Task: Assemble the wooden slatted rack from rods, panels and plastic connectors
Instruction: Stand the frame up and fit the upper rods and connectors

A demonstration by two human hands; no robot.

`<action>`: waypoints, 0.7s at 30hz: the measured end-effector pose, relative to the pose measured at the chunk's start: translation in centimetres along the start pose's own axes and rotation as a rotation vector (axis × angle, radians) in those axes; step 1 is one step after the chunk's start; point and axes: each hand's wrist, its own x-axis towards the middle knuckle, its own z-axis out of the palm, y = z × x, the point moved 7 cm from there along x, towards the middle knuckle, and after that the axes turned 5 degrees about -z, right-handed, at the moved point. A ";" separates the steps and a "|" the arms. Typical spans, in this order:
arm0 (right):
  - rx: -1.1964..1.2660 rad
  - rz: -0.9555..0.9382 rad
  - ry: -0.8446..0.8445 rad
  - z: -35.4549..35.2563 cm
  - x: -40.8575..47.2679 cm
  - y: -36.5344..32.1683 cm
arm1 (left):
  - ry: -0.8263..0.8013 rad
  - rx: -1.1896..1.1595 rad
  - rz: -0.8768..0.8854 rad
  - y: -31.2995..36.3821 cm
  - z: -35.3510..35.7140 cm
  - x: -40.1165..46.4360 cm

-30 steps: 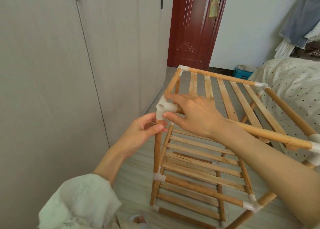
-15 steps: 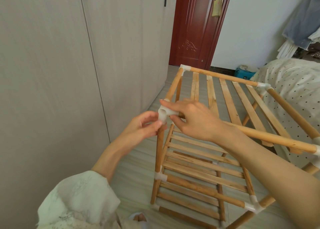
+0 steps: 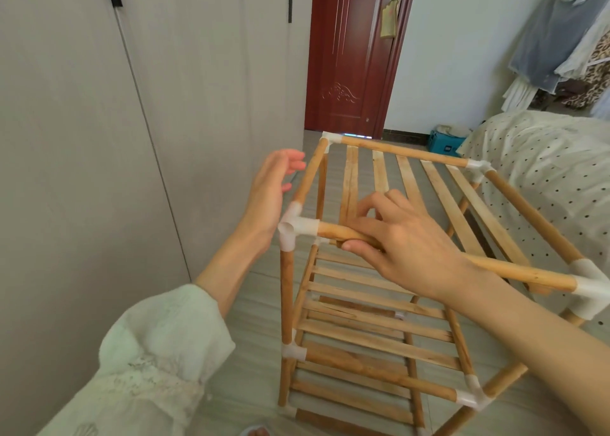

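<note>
Right hand point(image 3: 399, 247) grips front rod point(image 3: 515, 272), axis left-right; corner connector point(image 3: 293, 227) just left; left hand point(image 3: 270, 198) open, flat, beside it.

The rack point(image 3: 379, 320) runs off the bottom edge, its feet hidden.

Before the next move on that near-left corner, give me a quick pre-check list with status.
1. Near-left connector on the upright rod: looks seated, ok.
2. Front top rod in that connector: inserted, ok.
3. Right hand grips the front top rod: ok.
4. Left hand open beside the corner, holding nothing: ok if a tap follows.
5. Near-right connector joined to the rod: ok.
6. Top slats seated at the near rod: cannot tell, the right hand hides them.
</note>
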 end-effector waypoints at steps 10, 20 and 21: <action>0.147 -0.024 0.063 0.7 0.6 0.2 | -0.339 0.239 -0.026 -0.7 3.6 0.1; 0.243 -0.050 0.055 1.4 1.0 1.3 | -0.419 0.231 -0.003 -0.9 5.2 0.6; 0.247 -0.056 0.057 1.5 1.1 1.5 | -0.430 0.285 0.003 -0.9 5.5 0.7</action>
